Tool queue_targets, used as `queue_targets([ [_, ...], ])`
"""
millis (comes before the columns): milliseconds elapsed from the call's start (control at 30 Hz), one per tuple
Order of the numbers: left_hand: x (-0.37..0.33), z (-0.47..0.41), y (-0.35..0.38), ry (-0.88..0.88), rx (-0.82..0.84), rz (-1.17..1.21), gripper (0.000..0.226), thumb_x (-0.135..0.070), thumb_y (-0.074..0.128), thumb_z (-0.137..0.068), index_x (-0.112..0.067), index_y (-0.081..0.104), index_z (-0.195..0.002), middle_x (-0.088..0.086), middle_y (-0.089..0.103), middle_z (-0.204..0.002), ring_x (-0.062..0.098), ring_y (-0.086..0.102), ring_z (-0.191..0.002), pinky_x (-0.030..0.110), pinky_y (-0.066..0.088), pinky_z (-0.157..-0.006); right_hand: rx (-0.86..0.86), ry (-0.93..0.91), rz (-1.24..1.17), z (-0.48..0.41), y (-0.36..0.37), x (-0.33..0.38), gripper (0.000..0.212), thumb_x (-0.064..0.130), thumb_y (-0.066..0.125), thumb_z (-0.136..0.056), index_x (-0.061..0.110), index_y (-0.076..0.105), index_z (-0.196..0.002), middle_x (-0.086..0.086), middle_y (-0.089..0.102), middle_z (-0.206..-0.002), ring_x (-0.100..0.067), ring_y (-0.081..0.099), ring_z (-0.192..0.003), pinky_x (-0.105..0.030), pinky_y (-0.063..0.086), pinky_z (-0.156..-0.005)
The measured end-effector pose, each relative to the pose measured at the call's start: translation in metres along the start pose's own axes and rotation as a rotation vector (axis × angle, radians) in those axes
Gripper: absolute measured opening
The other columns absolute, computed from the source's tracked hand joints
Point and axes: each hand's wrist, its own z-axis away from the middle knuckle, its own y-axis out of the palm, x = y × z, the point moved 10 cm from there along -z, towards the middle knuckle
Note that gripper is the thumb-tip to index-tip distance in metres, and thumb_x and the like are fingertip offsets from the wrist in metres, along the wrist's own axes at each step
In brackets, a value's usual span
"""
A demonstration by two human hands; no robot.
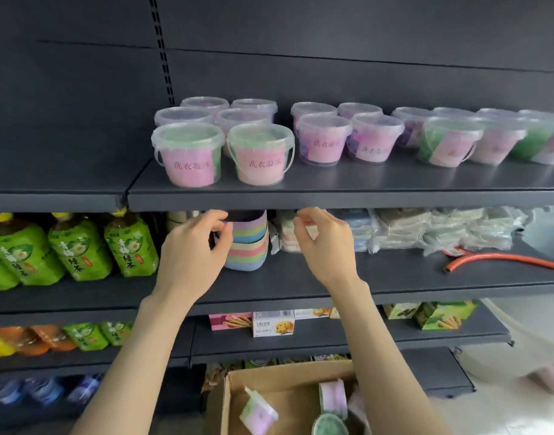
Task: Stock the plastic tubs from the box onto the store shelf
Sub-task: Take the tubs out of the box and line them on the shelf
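Note:
Several clear plastic tubs with pink, purple and green contents stand in rows on the dark upper shelf [363, 183]; the two nearest, the left one [187, 153] and the right one [260, 152], sit at its front left. My left hand [192, 249] and my right hand [324, 243] hang just below that shelf's front edge, fingers loosely curled, holding nothing. At the bottom, an open cardboard box [288, 376] holds a few more tubs lying on their sides, one [258, 411] at the left and others [332, 400] at the right.
On the shelf below stand green tea bottles [78, 246] at left, a stack of pastel bowls [247, 243] behind my left hand, wrapped packs [426, 227] and an orange hose [501, 259] at right. Snack boxes [272, 323] fill a lower shelf.

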Motion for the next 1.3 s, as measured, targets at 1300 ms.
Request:
queue_targets([
  [1300,0.004,0.540,0.501,-1.145,0.970,0.344,0.013,-0.016,0.061,-0.088,-0.011,0.065,-0.099,-0.003,0.064,-0.085,0.007,0.062,-0.078,0.024,0.051,-0.078,0.754,0.908,0.206,0.449,0.127,-0.506,0.040,0.022,0.065,-0.087,0.008,0.057,-0.123,-0.014,0.051,-0.131,-0.033,0.045,-0.118,-0.030,0.034,-0.095],
])
